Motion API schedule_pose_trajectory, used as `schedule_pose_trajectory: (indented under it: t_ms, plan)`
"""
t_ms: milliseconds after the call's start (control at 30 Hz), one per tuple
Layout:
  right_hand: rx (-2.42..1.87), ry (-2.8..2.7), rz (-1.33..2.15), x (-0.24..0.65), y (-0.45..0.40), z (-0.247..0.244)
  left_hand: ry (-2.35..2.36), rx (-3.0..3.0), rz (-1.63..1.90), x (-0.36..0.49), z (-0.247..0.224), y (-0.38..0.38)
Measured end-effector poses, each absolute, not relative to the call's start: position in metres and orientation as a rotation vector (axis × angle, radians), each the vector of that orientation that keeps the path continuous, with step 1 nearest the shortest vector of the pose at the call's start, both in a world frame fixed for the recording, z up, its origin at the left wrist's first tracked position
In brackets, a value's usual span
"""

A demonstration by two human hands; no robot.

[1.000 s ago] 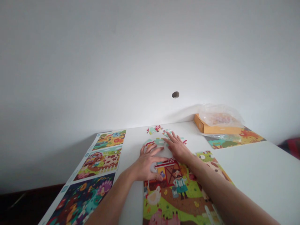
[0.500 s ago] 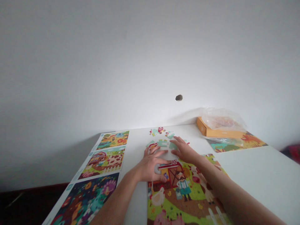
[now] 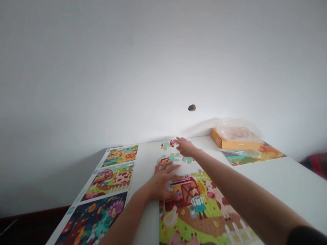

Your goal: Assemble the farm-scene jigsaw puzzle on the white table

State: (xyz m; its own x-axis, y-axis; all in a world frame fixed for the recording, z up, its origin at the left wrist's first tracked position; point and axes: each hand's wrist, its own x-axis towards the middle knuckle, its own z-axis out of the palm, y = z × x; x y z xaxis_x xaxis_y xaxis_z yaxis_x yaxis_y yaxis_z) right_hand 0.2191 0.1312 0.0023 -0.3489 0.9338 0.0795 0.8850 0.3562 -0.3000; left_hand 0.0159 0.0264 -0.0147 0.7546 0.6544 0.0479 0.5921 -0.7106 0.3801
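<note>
A partly joined farm jigsaw puzzle (image 3: 204, 217) lies on the white table, showing a barn, a farmer, a cow and a hen. My left hand (image 3: 165, 182) rests with fingers spread over its upper left corner, beside the barn piece. Just beyond those fingertips lie loose pale green puzzle pieces (image 3: 175, 157) and one with a red roof. Farther off, my right hand (image 3: 186, 148) reaches to a small group of loose pieces (image 3: 166, 145) near the wall. Its fingers are stretched out over a red piece, and the fingertips partly hide what they touch.
On the left lies a printed sheet (image 3: 116, 180) with three pictures. An orange box (image 3: 237, 144) under a clear plastic bag (image 3: 240, 129) stands at the back right, on another colourful picture (image 3: 270, 153). The white wall (image 3: 127, 85) with a hole rises behind the table.
My right hand has moved away from the pale green pieces, farther back towards the loose pieces by the wall. My left hand stays in nearly the same place on the puzzle.
</note>
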Motion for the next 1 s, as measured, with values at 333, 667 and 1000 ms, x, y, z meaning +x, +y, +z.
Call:
schedule_pose_trajectory:
  t_ms: [333, 667, 1000]
  plan:
    - [-1.879, -2.162, 0.200, 0.162, 0.138, -0.012, 0.942, 2.659, 0.304, 0.016, -0.024, 0.030]
    - [-2.071, -1.858, 0.212, 0.135, 0.140, -0.017, 0.936, 2.739, 0.319, 0.015, -0.030, 0.035]
    - [-2.053, -1.919, 0.382, 0.146, 0.162, -0.017, 0.976, 2.684, 0.253, 0.013, -0.028, 0.033]
